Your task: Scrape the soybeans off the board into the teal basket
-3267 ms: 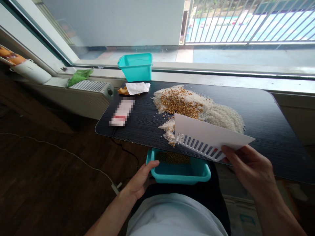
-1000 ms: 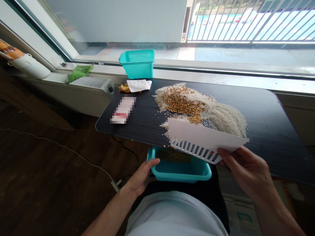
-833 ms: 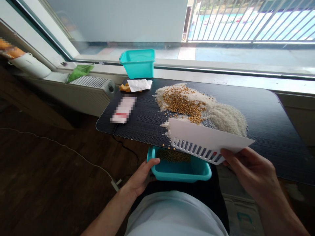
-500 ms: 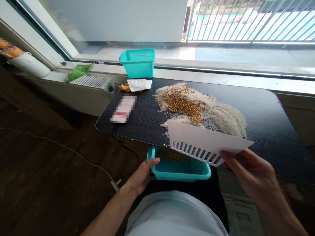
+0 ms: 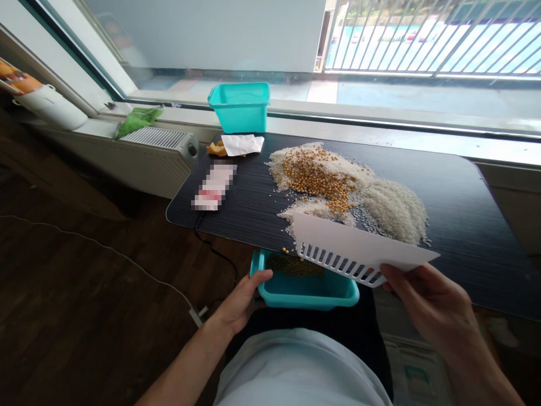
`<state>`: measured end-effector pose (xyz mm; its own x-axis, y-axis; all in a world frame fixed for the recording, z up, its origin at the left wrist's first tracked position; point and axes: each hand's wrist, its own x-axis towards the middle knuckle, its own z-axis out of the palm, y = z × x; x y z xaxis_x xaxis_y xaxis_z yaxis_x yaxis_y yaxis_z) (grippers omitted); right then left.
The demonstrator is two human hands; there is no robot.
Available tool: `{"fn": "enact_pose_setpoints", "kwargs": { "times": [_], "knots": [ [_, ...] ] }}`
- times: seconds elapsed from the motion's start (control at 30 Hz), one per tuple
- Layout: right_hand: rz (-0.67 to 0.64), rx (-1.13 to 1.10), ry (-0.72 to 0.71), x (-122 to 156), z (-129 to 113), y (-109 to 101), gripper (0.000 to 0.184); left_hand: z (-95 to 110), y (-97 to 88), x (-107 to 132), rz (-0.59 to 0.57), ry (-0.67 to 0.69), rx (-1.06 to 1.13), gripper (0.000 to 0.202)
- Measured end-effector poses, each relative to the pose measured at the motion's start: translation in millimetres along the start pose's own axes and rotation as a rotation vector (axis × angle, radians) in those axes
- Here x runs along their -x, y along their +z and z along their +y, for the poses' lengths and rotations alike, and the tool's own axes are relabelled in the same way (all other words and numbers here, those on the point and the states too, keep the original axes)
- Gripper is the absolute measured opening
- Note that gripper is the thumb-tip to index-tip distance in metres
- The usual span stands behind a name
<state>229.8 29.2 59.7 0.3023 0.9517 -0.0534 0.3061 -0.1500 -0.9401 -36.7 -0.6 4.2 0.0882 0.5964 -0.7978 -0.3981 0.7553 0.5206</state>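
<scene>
My right hand (image 5: 426, 301) grips a white slotted plastic scraper (image 5: 359, 251) by its right end, its slotted edge at the near edge of the dark table (image 5: 465, 192). Just beyond it lies a pile of white rice (image 5: 389, 206) mixed with yellow beans (image 5: 315, 177). A few beans sit at the table's lip beside the scraper. My left hand (image 5: 240, 301) holds the left rim of a teal bin (image 5: 304, 287) under the table edge; beans lie in its far end.
A second teal bin (image 5: 240, 106) stands at the table's far edge by the window. White paper (image 5: 242, 144), a blurred packet (image 5: 214, 186), a radiator (image 5: 147, 152) with a green cloth (image 5: 137, 119), and a cable on the wooden floor are at the left.
The scraper has been drawn toward the table's near edge, pulling beans with it; loose beans have appeared at the lip above the bin. My left hand has stayed on the bin.
</scene>
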Motion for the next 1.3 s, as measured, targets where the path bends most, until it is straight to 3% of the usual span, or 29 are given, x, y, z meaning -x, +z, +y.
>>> {"fn": "enact_pose_setpoints", "kwargs": {
  "times": [0.17, 0.33, 0.43, 0.5, 0.7, 0.83, 1.03, 1.3],
  "knots": [
    [-0.039, -0.049, -0.058, -3, 0, 8, 0.026, 0, -1.5, 1, -0.055, 0.021, -0.004, 0.047],
    [-0.142, 0.026, -0.213, -18, 3, 28, 0.025, -1, -5.4, 3, -0.021, 0.013, -0.007, 0.047],
    [-0.204, 0.051, -0.22, -18, 3, 28, 0.025, -1, -7.2, 3, -0.018, 0.02, 0.005, 0.048],
    [-0.159, 0.02, -0.175, -13, 0, 22, 0.026, -1, -7.2, 2, -0.034, 0.031, 0.003, 0.048],
    [0.216, 0.076, -0.021, -13, -3, -5, 0.026, 0, -0.6, -1, 0.007, 0.011, -0.001, 0.05],
    [0.299, 0.162, 0.004, -21, 2, -13, 0.026, -4, 5.0, -4, 0.006, -0.011, 0.0, 0.05],
    [0.195, 0.161, -0.08, -24, 2, -1, 0.03, -9, 8.0, -5, -0.028, -0.02, 0.007, 0.043],
    [0.081, 0.186, -0.162, -29, 2, 7, 0.019, -8, 7.5, -4, -0.025, -0.025, -0.007, 0.042]
  ]
}}
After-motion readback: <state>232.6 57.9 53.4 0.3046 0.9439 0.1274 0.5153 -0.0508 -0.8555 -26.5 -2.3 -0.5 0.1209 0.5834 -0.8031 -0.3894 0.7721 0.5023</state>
